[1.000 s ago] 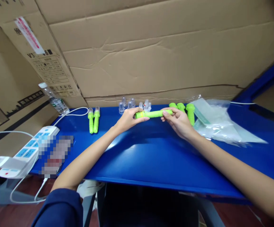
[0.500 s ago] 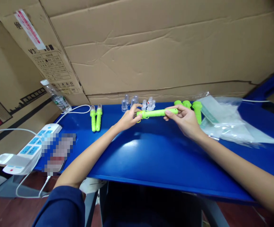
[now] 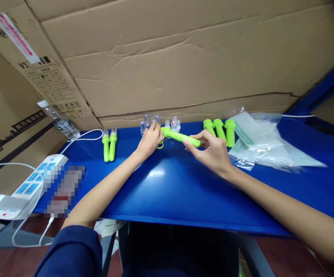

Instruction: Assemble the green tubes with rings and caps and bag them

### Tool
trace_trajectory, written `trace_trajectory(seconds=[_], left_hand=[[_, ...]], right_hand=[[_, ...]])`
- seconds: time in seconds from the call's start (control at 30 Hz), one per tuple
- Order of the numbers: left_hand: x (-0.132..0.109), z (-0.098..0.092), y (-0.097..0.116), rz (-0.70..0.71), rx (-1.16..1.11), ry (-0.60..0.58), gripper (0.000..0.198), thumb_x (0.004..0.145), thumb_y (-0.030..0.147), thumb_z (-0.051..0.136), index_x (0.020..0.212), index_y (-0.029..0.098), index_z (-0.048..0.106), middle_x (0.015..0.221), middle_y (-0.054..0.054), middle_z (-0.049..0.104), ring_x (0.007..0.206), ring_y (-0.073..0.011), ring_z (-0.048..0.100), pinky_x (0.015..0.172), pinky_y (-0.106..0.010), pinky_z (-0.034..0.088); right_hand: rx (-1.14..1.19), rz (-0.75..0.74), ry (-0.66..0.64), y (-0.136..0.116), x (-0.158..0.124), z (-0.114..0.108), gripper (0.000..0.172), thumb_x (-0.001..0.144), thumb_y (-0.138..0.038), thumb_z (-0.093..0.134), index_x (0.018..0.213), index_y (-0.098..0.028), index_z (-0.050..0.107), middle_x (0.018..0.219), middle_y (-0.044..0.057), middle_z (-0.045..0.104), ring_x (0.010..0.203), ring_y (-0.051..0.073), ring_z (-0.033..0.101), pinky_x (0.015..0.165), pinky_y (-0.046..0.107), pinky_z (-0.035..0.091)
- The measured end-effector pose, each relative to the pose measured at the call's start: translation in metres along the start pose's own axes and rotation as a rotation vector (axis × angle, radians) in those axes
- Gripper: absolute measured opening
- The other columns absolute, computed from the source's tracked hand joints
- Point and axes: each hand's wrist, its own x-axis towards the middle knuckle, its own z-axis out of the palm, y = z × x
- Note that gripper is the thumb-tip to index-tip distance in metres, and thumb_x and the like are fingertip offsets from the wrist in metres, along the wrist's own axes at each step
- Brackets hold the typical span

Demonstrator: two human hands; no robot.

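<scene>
My right hand (image 3: 210,152) grips a bright green plastic tube (image 3: 181,137) by its near end, tilted with the far end pointing up-left. My left hand (image 3: 150,139) sits at that far end, fingers curled near several small clear caps (image 3: 158,122) at the back of the blue table (image 3: 184,184). A thin yellow ring (image 3: 160,145) lies under the tube beside my left hand. Whether the left fingers hold a cap is hidden.
Two green tubes with clear caps (image 3: 109,143) lie to the left, three uncapped green tubes (image 3: 219,129) to the right beside clear plastic bags (image 3: 266,148). A white power strip (image 3: 25,188), cable and water bottle (image 3: 59,121) sit far left. Cardboard (image 3: 184,57) walls the back.
The green tube went from level to tilted, its left end swinging toward the caps. My left hand let go of the tube end and moved back-left to the clear caps.
</scene>
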Motion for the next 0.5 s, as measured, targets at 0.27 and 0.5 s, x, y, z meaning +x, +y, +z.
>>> trace_trajectory(seconds=[0.27,0.5], left_hand=[[-0.014,-0.006,-0.021,0.025,-0.436,0.088,0.017,0.091,0.014,0.051,0.077,0.02,0.045,0.109,-0.013,0.073,0.096,-0.0203,0.069,0.083,-0.029,0.05],[-0.024,-0.015,-0.012,0.121,-0.521,0.135,0.015,0.091,0.021,0.048,0.077,0.02,0.05,0.107,-0.011,0.073,0.097,-0.0183,0.068,0.089,-0.031,0.051]], right_hand=[[0.213,0.203,-0.117,0.007,0.016,-0.004,0.047,0.065,-0.06,0.086,0.081,-0.026,0.057,0.071,0.005,0.07,0.064,0.027,0.071,0.066,0.047,0.06],[0.341,0.299,-0.248,0.031,0.032,-0.017,0.053,0.061,-0.063,0.087,0.084,-0.023,0.06,0.074,0.003,0.071,0.066,0.018,0.07,0.071,0.035,0.06]])
